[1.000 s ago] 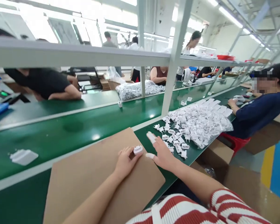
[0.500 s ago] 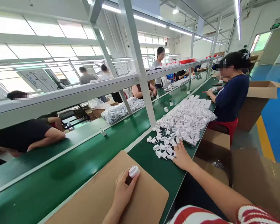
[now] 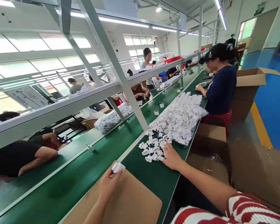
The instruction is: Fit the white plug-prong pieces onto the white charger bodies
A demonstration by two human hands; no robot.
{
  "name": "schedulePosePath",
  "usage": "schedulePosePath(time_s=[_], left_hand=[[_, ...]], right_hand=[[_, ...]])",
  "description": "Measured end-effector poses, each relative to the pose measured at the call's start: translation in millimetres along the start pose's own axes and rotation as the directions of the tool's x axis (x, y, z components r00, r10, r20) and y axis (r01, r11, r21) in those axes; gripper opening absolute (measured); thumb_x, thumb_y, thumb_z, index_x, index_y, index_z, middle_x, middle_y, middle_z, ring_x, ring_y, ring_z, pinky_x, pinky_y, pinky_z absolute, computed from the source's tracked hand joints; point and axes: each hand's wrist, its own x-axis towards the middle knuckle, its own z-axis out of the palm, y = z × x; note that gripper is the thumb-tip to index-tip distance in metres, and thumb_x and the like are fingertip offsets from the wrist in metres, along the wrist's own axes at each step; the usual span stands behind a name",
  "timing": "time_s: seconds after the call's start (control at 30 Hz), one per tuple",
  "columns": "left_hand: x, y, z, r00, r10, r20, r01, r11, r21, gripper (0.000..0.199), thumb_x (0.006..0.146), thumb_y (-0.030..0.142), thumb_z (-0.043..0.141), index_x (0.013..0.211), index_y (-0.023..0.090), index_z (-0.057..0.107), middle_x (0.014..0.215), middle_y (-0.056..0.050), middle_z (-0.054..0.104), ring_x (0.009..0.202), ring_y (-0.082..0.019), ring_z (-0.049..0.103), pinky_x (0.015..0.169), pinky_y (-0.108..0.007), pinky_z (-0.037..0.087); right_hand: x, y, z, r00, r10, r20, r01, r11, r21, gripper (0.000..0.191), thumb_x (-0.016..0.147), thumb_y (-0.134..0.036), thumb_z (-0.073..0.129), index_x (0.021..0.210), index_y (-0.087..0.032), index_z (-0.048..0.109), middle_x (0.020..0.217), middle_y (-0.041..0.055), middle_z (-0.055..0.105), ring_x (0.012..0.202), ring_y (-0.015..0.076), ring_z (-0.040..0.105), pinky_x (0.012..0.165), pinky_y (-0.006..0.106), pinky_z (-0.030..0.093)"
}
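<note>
My left hand (image 3: 109, 183) is closed around a white plastic piece (image 3: 118, 168), raised over the far corner of a brown cardboard sheet (image 3: 133, 196). At the near edge of a pile of loose white pieces (image 3: 152, 151), my right hand (image 3: 171, 155) reaches in with white-covered fingertips. Its fingers are apart and touch the pieces; whether one is between them is hard to make out. Behind the pile lies a clear plastic bag (image 3: 177, 121) full of similar white parts.
A green belt (image 3: 77, 174) runs along the left, with a small piece (image 3: 90, 148) on its far rim. A metal post (image 3: 130, 96) rises beside the pile. A person in dark blue (image 3: 221, 87) sits ahead right. Cardboard boxes (image 3: 210, 146) stand right of the table.
My left hand has lifted and moved left with the white piece towards the sheet's far corner. My right hand stays at the pile. The whole view has shifted.
</note>
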Motion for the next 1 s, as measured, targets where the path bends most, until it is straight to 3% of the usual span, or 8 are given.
schedulePosePath(time_s=[0.2, 0.43, 0.57, 0.63, 0.73, 0.8, 0.9, 1.0], left_hand=[[108.7, -2.8, -16.6, 0.934, -0.207, -0.293, 0.303, 0.892, 0.336, 0.057, 0.086, 0.062, 0.052, 0.118, 0.017, 0.068, 0.128, -0.021, 0.072, 0.127, -0.047, 0.062, 0.104, -0.054, 0.046], [128.7, -22.1, -8.6, 0.852, -0.391, -0.348, 0.493, 0.822, 0.284, 0.063, 0.084, 0.054, 0.051, 0.13, 0.012, 0.063, 0.141, -0.031, 0.062, 0.14, -0.053, 0.05, 0.109, -0.065, 0.04], [103.3, -15.7, -4.3, 0.808, -0.315, -0.499, 0.477, 0.846, 0.238, 0.099, 0.087, 0.063, 0.051, 0.155, -0.007, 0.034, 0.163, -0.039, 0.033, 0.156, -0.05, 0.026, 0.125, -0.062, 0.026], [79.4, -11.6, -5.9, 0.855, -0.173, -0.488, 0.367, 0.867, 0.337, 0.099, 0.094, 0.063, 0.045, 0.159, -0.009, 0.026, 0.167, -0.038, 0.026, 0.159, -0.047, 0.021, 0.129, -0.06, 0.021], [35.5, -15.3, -10.1, 0.933, -0.118, -0.341, 0.277, 0.84, 0.467, 0.1, 0.095, 0.065, 0.047, 0.164, -0.004, 0.027, 0.173, -0.029, 0.025, 0.163, -0.039, 0.019, 0.134, -0.05, 0.014], [4.3, -23.6, -10.6, 0.976, -0.178, -0.124, 0.217, 0.817, 0.534, 0.108, 0.094, 0.073, 0.046, 0.169, -0.002, 0.022, 0.178, -0.026, 0.014, 0.167, -0.039, 0.007, 0.135, -0.052, 0.007], [-38.3, -33.2, -4.0, 0.971, -0.212, 0.108, 0.118, 0.824, 0.554, 0.118, 0.093, 0.084, 0.04, 0.172, 0.0, 0.015, 0.18, -0.021, -0.002, 0.168, -0.037, -0.006, 0.135, -0.056, -0.001], [-65.3, -30.9, 7.8, 0.975, -0.158, 0.156, 0.05, 0.84, 0.541, 0.113, 0.096, 0.085, 0.03, 0.173, 0.003, 0.017, 0.18, -0.017, 0.0, 0.168, -0.035, -0.005, 0.134, -0.058, -0.006]], right_hand=[[2.9, -2.3, 0.7, 0.999, -0.042, -0.008, 0.042, 0.999, -0.002, 0.046, 0.089, -0.021, 0.063, 0.134, -0.008, 0.061, 0.163, 0.0281, 0.042, 0.165, 0.0407, 0.021, 0.133, 0.056, 0.028], [7.0, 4.1, 7.8, 0.998, -0.034, -0.052, 0.033, 0.999, -0.028, 0.04, 0.089, -0.022, 0.064, 0.128, -0.013, 0.065, 0.161, 0.0233, 0.047, 0.163, 0.0402, 0.028, 0.128, 0.054, 0.038], [8.9, 11.1, 10.3, 0.995, -0.051, -0.088, 0.046, 0.997, -0.057, 0.042, 0.087, -0.018, 0.064, 0.128, -0.012, 0.065, 0.158, 0.0244, 0.049, 0.161, 0.0401, 0.03, 0.128, 0.054, 0.037], [8.3, 16.5, 11.7, 0.992, -0.067, -0.107, 0.059, 0.995, -0.077, 0.041, 0.087, -0.017, 0.061, 0.127, -0.011, 0.065, 0.154, 0.0249, 0.05, 0.158, 0.0401, 0.032, 0.127, 0.055, 0.038], [6.7, 27.9, 13.1, 0.986, -0.102, -0.131, 0.088, 0.99, -0.109, 0.038, 0.091, -0.021, 0.056, 0.127, -0.011, 0.063, 0.15, 0.0256, 0.049, 0.152, 0.0408, 0.036, 0.125, 0.059, 0.038], [7.1, 37.4, 13.3, 0.977, -0.148, -0.152, 0.129, 0.984, -0.126, 0.037, 0.094, -0.025, 0.054, 0.128, -0.013, 0.061, 0.149, 0.0246, 0.048, 0.149, 0.0408, 0.038, 0.124, 0.062, 0.037], [10.8, 51.2, 13.0, 0.931, -0.247, -0.268, 0.214, 0.966, -0.147, 0.038, 0.095, -0.033, 0.054, 0.129, -0.016, 0.061, 0.143, 0.0214, 0.052, 0.142, 0.0387, 0.043, 0.123, 0.06, 0.038], [14.7, 60.0, 11.8, 0.912, -0.291, -0.29, 0.23, 0.947, -0.226, 0.039, 0.095, -0.037, 0.052, 0.125, -0.014, 0.062, 0.134, 0.0229, 0.056, 0.134, 0.0381, 0.048, 0.117, 0.057, 0.042]])
